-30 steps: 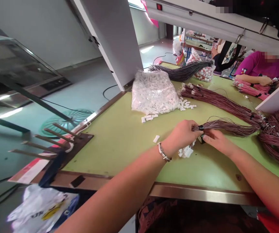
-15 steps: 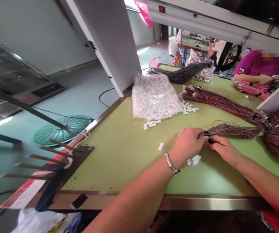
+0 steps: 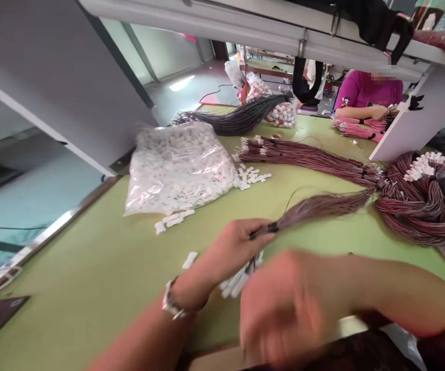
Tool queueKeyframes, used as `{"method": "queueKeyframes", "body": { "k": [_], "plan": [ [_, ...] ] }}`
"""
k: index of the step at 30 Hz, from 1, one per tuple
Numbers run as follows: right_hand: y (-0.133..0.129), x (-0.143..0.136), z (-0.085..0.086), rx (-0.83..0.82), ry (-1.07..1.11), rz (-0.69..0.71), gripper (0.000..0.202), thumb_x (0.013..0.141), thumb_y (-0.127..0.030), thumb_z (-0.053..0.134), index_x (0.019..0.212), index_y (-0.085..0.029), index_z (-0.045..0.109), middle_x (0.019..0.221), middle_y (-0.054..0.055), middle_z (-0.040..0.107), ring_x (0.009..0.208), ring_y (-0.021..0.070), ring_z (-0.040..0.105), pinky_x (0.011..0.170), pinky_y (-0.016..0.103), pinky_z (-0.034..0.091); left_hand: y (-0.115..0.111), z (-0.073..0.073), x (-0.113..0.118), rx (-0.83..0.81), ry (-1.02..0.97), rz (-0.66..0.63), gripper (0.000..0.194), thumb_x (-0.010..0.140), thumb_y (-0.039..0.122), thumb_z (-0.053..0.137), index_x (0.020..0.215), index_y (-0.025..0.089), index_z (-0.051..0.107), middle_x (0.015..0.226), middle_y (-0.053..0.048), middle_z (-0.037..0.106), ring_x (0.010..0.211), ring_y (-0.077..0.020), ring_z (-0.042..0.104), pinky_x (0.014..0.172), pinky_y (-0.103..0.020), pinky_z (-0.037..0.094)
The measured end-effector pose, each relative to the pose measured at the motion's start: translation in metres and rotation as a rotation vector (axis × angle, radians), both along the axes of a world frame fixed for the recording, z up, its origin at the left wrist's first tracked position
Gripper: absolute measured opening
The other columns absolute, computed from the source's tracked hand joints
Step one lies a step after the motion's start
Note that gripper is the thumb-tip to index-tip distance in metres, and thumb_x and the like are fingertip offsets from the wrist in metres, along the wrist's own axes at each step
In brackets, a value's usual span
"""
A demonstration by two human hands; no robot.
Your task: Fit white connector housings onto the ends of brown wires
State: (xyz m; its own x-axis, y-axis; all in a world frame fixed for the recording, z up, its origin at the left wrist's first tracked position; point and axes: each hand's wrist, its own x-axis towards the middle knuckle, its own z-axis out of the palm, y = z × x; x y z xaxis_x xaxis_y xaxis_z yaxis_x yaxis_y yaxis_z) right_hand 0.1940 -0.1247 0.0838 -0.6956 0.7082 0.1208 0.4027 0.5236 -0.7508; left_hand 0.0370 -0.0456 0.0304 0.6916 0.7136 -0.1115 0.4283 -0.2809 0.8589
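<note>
My left hand (image 3: 232, 250) is closed around a bundle of thin brown wires (image 3: 323, 205), close to the black tape band (image 3: 272, 227) around it. The loose length of the bundle stretches right across the table. Below my left hand, white connectors (image 3: 233, 285) hang or lie at the bundle's end, partly hidden. My right hand (image 3: 284, 306) is near the table's front edge, apart from the bundle and smeared by motion; whatever its fingers hold cannot be made out. One loose white connector (image 3: 190, 259) lies beside my left wrist.
A clear bag of white connectors (image 3: 179, 170) sits on the green table (image 3: 102, 268), with loose ones around it. Further brown wire bundles (image 3: 303, 158) lie behind, and a coiled heap (image 3: 419, 216) rests at right. A person (image 3: 369, 98) works across the table beyond a partition (image 3: 419, 113).
My right hand has left the wire bundle and come down toward me. My left hand still grips the bundle. The view has turned to the right.
</note>
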Motion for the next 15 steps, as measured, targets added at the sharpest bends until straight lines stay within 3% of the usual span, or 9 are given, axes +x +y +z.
{"method": "queueKeyframes", "body": {
  "k": [1,2,4,6,8,11,13,15],
  "plan": [
    [0.021,0.009,0.002,0.027,0.013,-0.09,0.031,0.089,-0.049,0.044,0.086,-0.025,0.063,0.089,0.002,0.065,0.083,0.0159,0.059,0.072,0.027,0.044,-0.002,0.001,0.0,0.043,0.018,-0.099,0.025,0.074,0.04,0.058,0.078,0.018,0.07,0.063,-0.001,0.061,0.057,-0.0152,0.052,0.054,-0.025,0.043],
    [0.044,0.021,0.0,0.111,-0.016,-0.282,0.031,0.089,-0.046,0.045,0.091,-0.021,0.063,0.094,0.005,0.065,0.086,0.0167,0.058,0.076,0.028,0.044,-0.004,0.003,-0.001,0.105,0.059,-0.146,0.024,0.076,0.039,0.056,0.076,0.019,0.069,0.065,-0.002,0.062,0.06,-0.0163,0.054,0.057,-0.026,0.044],
    [0.092,0.049,-0.014,0.236,-0.209,-0.536,0.034,0.087,-0.041,0.053,0.109,-0.017,0.061,0.111,0.011,0.06,0.095,0.02,0.056,0.082,0.032,0.042,-0.011,0.006,-0.002,0.201,0.164,-0.248,0.021,0.076,0.038,0.057,0.077,0.021,0.07,0.07,-0.003,0.065,0.066,-0.0185,0.058,0.064,-0.028,0.046],
    [0.13,0.073,-0.038,0.184,-0.448,-0.549,0.033,0.085,-0.034,0.057,0.111,-0.014,0.061,0.116,0.014,0.057,0.095,0.0215,0.056,0.082,0.034,0.041,-0.017,0.007,-0.003,0.256,0.241,-0.314,0.021,0.074,0.037,0.061,0.086,0.023,0.071,0.078,-0.005,0.067,0.074,-0.0207,0.06,0.071,-0.03,0.048],
    [0.151,0.087,-0.062,0.145,-0.574,-0.448,0.033,0.082,-0.034,0.062,0.108,-0.013,0.063,0.116,0.015,0.057,0.101,0.0234,0.054,0.085,0.034,0.04,-0.019,0.005,-0.005,0.276,0.259,-0.34,0.029,0.072,0.037,0.063,0.097,0.025,0.07,0.089,-0.007,0.069,0.082,-0.0224,0.062,0.076,-0.032,0.048],
    [0.146,0.092,-0.073,0.218,-0.532,-0.445,0.048,0.081,-0.047,0.061,0.117,-0.014,0.059,0.128,0.015,0.052,0.115,0.0268,0.046,0.096,0.039,0.036,-0.015,-0.002,-0.008,0.26,0.235,-0.314,0.034,0.074,0.036,0.06,0.106,0.026,0.068,0.095,-0.007,0.069,0.087,-0.0235,0.063,0.079,-0.032,0.049],
    [0.124,0.091,-0.06,0.296,-0.474,-0.482,0.042,0.089,-0.043,0.05,0.119,-0.015,0.058,0.13,0.015,0.052,0.118,0.0253,0.045,0.098,0.041,0.034,-0.009,-0.005,-0.008,0.218,0.195,-0.269,0.034,0.074,0.037,0.059,0.105,0.027,0.069,0.093,-0.006,0.07,0.086,-0.0248,0.063,0.079,-0.032,0.05],
    [0.092,0.087,-0.042,0.265,-0.448,-0.348,0.036,0.094,-0.04,0.043,0.116,-0.017,0.06,0.121,0.012,0.059,0.111,0.0216,0.051,0.094,0.036,0.038,-0.004,-0.006,-0.008,0.132,0.162,-0.21,0.035,0.071,0.042,0.062,0.102,0.028,0.071,0.09,-0.005,0.072,0.084,-0.0265,0.064,0.076,-0.031,0.051]
  ]
}}
